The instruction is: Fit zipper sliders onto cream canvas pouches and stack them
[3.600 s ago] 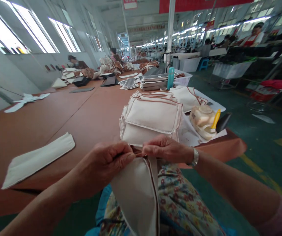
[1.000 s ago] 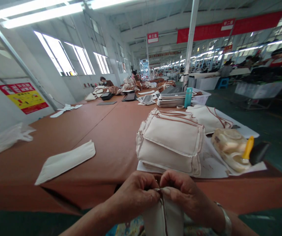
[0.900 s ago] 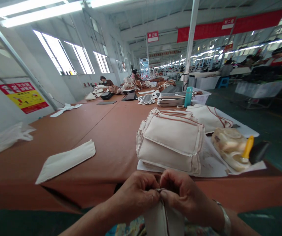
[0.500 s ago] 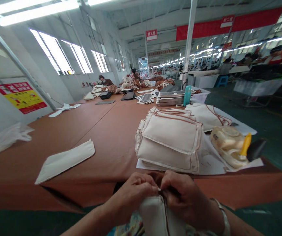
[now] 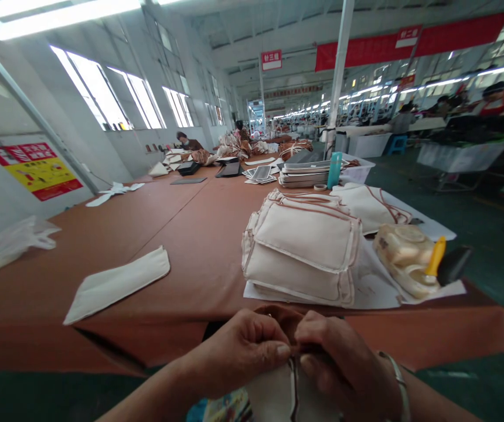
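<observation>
A cream fabric bag piece with brown edging hangs below the table's front edge, partly over my lap. My left hand pinches its upper edge between thumb and forefinger. Close beside it, my right hand, with a bangle on the wrist, grips the same edge with curled fingers. Brown lining shows behind the fingertips. The lower part of the piece runs out of view. Just beyond my hands lies a stack of cream bags with brown trim.
A cream panel lies at left on the brown-covered table. To the right stand a cloudy plastic container and a yellow-handled tool. A teal bottle stands behind the stack. A co-worker sits at the far left.
My hands have shifted slightly along the edge of the bag piece. My left thumb now lies flatter on it, and the piece hangs a little lower. The table items stay put.
</observation>
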